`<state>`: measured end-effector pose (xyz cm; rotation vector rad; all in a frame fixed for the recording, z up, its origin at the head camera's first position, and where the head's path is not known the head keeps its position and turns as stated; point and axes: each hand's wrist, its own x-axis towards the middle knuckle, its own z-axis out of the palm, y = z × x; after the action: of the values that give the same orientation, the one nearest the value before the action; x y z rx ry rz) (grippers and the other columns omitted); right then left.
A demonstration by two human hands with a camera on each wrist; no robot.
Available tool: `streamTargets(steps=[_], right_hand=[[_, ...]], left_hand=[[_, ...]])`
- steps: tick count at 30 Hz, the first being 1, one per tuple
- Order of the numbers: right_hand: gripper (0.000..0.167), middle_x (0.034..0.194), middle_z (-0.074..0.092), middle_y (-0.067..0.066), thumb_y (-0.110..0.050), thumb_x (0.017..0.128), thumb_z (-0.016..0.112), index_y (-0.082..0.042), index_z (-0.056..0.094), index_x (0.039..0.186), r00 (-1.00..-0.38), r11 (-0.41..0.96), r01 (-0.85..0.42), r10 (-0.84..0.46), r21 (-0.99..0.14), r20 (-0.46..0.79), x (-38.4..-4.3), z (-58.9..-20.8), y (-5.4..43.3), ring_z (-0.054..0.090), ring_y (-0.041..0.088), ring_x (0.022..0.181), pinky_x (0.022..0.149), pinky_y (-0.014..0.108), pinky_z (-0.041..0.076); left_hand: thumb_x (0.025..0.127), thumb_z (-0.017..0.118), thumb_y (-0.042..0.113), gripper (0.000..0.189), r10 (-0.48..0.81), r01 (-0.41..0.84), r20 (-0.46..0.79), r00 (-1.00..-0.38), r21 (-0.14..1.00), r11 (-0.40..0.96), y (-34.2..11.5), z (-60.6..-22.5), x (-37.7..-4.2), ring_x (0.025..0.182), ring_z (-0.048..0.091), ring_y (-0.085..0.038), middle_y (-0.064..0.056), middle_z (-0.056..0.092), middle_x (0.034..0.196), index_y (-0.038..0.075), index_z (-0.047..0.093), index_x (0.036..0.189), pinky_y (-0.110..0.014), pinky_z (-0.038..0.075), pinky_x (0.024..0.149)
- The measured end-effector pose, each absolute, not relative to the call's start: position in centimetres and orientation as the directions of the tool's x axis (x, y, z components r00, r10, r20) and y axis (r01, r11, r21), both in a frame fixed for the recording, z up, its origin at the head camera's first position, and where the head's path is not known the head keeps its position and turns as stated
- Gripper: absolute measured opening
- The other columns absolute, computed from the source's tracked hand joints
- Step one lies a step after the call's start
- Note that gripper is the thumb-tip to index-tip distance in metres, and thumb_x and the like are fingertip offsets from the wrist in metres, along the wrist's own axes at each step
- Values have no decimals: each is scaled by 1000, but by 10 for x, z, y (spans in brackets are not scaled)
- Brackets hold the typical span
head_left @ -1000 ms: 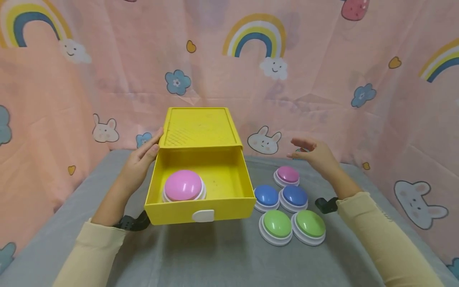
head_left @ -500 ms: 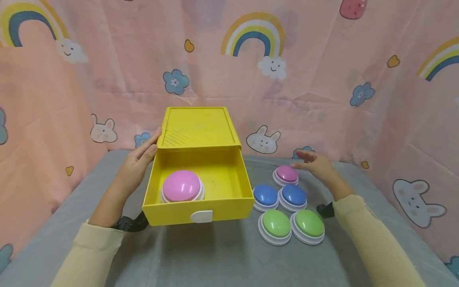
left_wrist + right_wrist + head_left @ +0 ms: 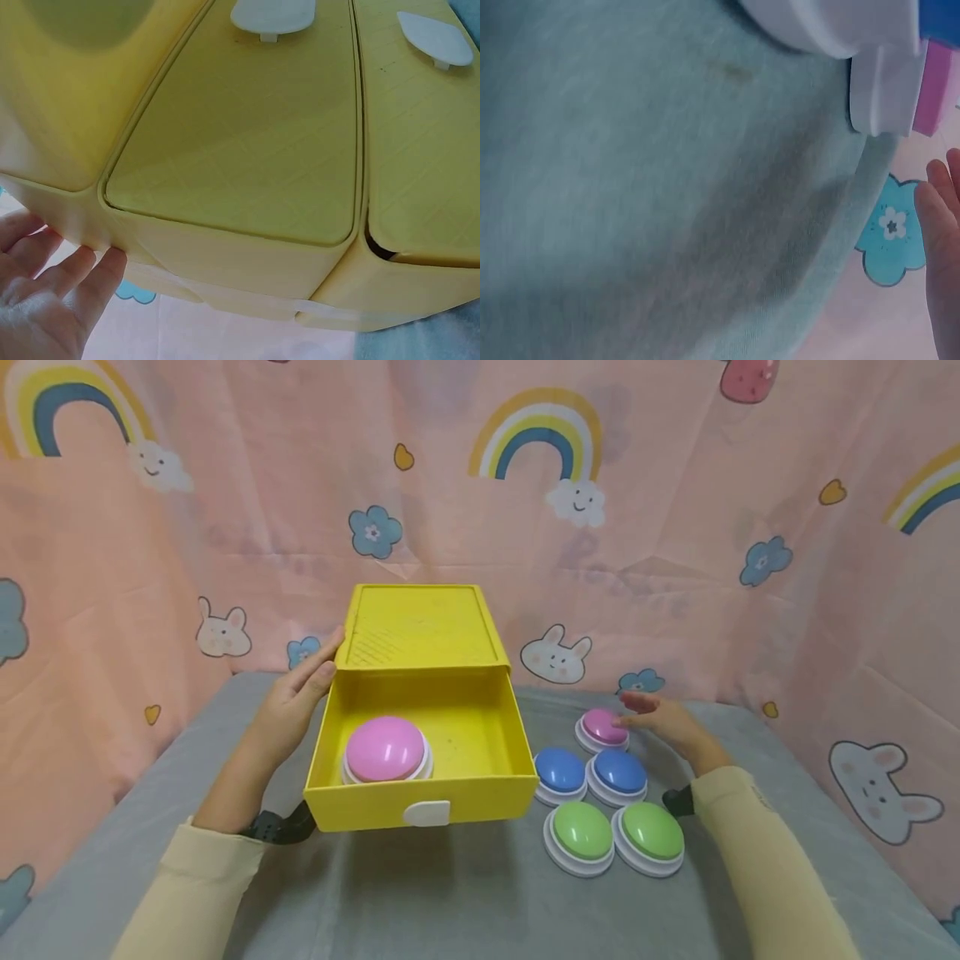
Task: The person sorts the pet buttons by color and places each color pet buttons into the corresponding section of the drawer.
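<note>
A yellow drawer unit (image 3: 420, 625) stands at the centre with its top drawer (image 3: 422, 804) pulled out. Inside that drawer, at the left, sits a pink dome button (image 3: 385, 749) on a white base. My left hand (image 3: 288, 714) rests its extended fingers against the unit's left side; the left wrist view shows these fingers (image 3: 96, 281) below two closed drawer fronts (image 3: 247, 135). On the right, my right hand (image 3: 669, 727) hovers beside a second pink dome button (image 3: 602, 727), fingers loosely extended. In the right wrist view a small gap separates hand and pink button (image 3: 934, 88).
Two blue dome buttons (image 3: 561, 770) lie side by side in front of the second pink one. Nearer me are two green dome buttons (image 3: 582, 831). Grey cloth (image 3: 480, 902) covers the table, and a pink patterned curtain (image 3: 450, 552) hangs behind it.
My right hand has come down and closer to the pink button on the table. My left hand, the drawer unit and the buttons keep their places.
</note>
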<state>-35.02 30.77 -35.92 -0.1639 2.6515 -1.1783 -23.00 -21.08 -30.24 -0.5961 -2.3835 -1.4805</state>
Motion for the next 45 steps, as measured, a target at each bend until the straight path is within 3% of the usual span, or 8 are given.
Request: streamTargets(steps=[10, 23, 35, 45], right_hand=[[86, 158, 32, 26, -38, 90, 72, -2, 30, 155, -947, 696, -4, -233, -718, -220, -349, -376, 309, 27, 47, 145, 118, 66, 25], [87, 156, 33, 29, -38, 88, 74, -1, 31, 155, -959, 719, -19, -211, -695, -192, -348, -376, 310, 30, 48, 143, 117, 67, 26], [90, 156, 32, 29, -44, 89, 72, -3, 29, 156, -986, 718, -36, -139, -695, -93, -328, -334, 305, 29, 50, 143, 114, 65, 34], [86, 157, 36, 23, -47, 86, 75, -10, 38, 154, -981, 700, -107, -190, -706, -40, -304, -307, 279, 32, 46, 145, 113, 62, 38]], left_hand=[[110, 33, 34, 51, 207, 478, 431, -878, 782, 400, -208, -302, -229, 155, 19, -23, 3, 17, 168, 24, 25, 159, -52, 33, 117], [110, 33, 32, 50, 201, 500, 458, -866, 776, 386, -205, -298, -232, 153, 23, -24, 4, 20, 167, 23, 26, 159, -50, 36, 116], [110, 34, 29, 50, 204, 505, 463, -863, 772, 386, -205, -297, -231, 154, 21, -23, 1, 19, 167, 22, 27, 158, -50, 36, 116], [110, 32, 34, 51, 200, 481, 439, -876, 772, 416, -209, -301, -229, 154, 21, -25, 4, 18, 167, 23, 25, 159, -47, 36, 115]])
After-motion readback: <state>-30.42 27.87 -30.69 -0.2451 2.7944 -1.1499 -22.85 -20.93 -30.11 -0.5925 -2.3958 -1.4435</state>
